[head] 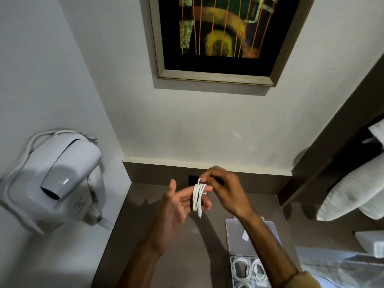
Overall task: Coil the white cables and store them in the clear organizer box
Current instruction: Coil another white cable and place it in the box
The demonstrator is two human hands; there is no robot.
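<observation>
1. White cable point(198, 194) is wound in several loops around the outstretched fingers point(204, 203) of the left hand point(176, 210), which is open and palm-up; those fingers lie together inside the loops, with the thumb held apart.
2. Right hand point(224, 190) pinches the cable at the top of the loops between thumb and fingertips, so it is clamped on the strand it is guiding.
3. One plug end hangs just below the coil, loose.
4. My judgement: this coil is nearly wound, since little free cable shows beyond the hanging end, but it is not yet slipped off the fingers or stored.
5. Below the right forearm, the box point(232, 225) sits on the grey counter point(128, 235) with its lid open.
6. At least 3 white coils point(241, 267) already lie in separate compartments, so most of the storing looks done; the forearm hides part of the box, and I cannot tell how many compartments are free.
7. Left to do, as I judge it: finish the last turn, lift the coil off, and place it in the box.
</observation>
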